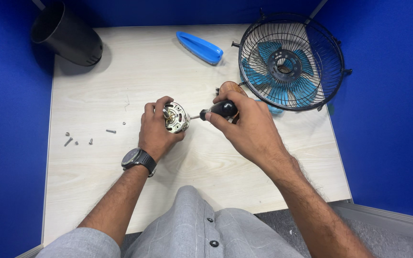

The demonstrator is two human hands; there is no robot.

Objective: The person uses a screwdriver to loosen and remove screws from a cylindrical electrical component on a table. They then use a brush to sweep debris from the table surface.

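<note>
A small electric motor [176, 117], metallic with copper-coloured windings visible, is gripped in the left hand [156, 129], fingers closed around its housing, just above the middle of the pale wood-grain tabletop [96, 162]. A screwdriver [218, 111] with a black handle is clasped in the right hand [249, 126]; its short metal shaft is pointed left and meets the side of the motor. A dark wristwatch [138, 160] is worn on the left wrist. Several loose screws [80, 139] are scattered on the tabletop to the left, well apart from the hands. A black wire fan guard [292, 59] with a blue fan blade [276, 71] inside it lies at the far right. A brown rounded part [230, 88] is seen just behind the right hand, its kind not discernible. A blue plastic cover [200, 48] lies at the far edge, and a black cylindrical housing [67, 33] lies on its side at the far left corner.
</note>
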